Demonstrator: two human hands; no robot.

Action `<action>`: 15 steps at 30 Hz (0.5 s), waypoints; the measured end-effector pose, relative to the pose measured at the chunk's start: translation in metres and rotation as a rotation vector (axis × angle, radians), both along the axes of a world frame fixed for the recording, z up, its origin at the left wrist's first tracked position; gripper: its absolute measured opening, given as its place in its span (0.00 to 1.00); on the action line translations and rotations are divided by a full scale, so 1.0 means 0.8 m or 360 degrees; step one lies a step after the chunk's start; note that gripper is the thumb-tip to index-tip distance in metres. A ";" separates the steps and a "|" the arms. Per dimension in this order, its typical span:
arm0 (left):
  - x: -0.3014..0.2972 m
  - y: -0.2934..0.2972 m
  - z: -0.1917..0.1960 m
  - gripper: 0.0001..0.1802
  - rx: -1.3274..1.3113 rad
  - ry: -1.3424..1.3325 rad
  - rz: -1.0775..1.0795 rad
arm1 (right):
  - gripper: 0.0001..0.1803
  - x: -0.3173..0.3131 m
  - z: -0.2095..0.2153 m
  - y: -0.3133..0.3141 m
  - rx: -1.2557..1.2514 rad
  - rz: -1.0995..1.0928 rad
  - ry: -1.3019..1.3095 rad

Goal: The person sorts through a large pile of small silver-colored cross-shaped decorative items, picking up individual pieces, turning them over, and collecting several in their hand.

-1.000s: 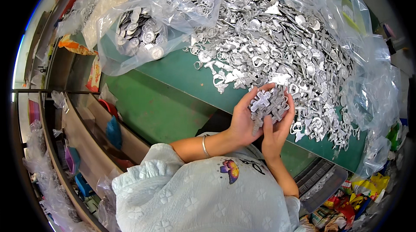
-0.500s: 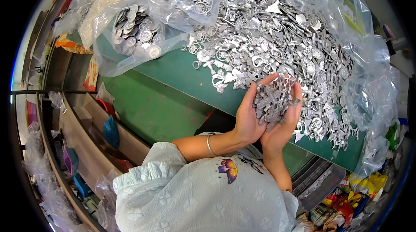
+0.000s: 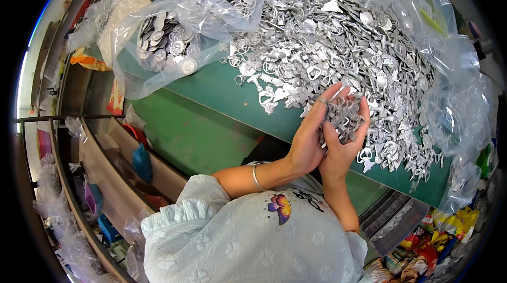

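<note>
Cupped together at the table's near edge, my left hand (image 3: 306,144) and my right hand (image 3: 340,157) hold a heap of small grey metal castings (image 3: 344,118). The fingers of both curl around the heap, and my right thumb lies across its near side. Single shapes in the heap are hard to tell. Just beyond my fingertips spreads a large pile of silver-grey metal castings (image 3: 343,53), with flat figures, rings and loops among them. It rests on the green table (image 3: 211,95). A silver bangle (image 3: 257,177) circles my left wrist.
Left of the pile, a clear plastic bag (image 3: 127,74) holds round metal discs (image 3: 177,48). More clear plastic (image 3: 454,119) lies along the right side. Below the table's right end stand a dark crate (image 3: 388,219) and colourful packets (image 3: 422,246). Shelving (image 3: 121,151) is on the left.
My hands have drawn closer around the castings. My right thumb has come over the heap, and my left fingers have risen along its far side. The view has shifted slightly.
</note>
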State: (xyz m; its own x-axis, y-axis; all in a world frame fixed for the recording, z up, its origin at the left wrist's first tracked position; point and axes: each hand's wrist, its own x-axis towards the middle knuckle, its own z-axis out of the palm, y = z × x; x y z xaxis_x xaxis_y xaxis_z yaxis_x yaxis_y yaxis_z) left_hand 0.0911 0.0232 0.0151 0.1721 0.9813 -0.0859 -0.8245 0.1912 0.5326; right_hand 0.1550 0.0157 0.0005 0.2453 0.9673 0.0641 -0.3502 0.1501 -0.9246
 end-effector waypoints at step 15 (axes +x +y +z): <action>-0.002 0.005 -0.002 0.32 -0.0193 -0.0623 -0.0023 | 0.23 0.001 0.005 0.005 -0.0120 -0.0252 0.0948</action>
State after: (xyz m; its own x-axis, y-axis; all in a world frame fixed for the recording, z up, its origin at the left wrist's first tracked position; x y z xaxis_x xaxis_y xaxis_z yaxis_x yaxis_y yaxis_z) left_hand 0.0894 0.0276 0.0131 0.2288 0.9653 -0.1263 -0.9571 0.2467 0.1521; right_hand 0.1560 0.0196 0.0047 0.3588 0.9129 -0.1949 -0.7882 0.1844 -0.5871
